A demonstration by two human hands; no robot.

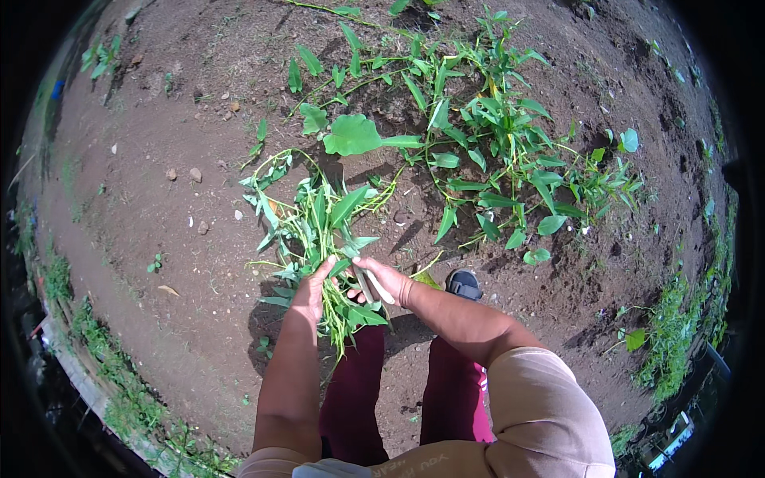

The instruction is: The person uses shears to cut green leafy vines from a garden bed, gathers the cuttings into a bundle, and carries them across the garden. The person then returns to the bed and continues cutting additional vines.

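A bunch of leafy water spinach stems (315,223) fans out in front of my legs, leaves pointing mostly away from me and cut ends hanging down near my knees. My left hand (311,291) is closed round the left side of the bunch, thumb on top. On the other side, my right hand (382,279) touches the stems, its fingers curled about a pale, narrow, flat thing (372,285) whose kind I cannot make out. Leaves hide some of my fingers.
Water spinach (510,135) still grows from the brown soil (175,247) ahead and to the right, with a broad leaf (352,135) beside it. My sandaled foot (463,284) stands near the plants. Grass (673,334) lines the right edge; small stones (195,174) lie left.
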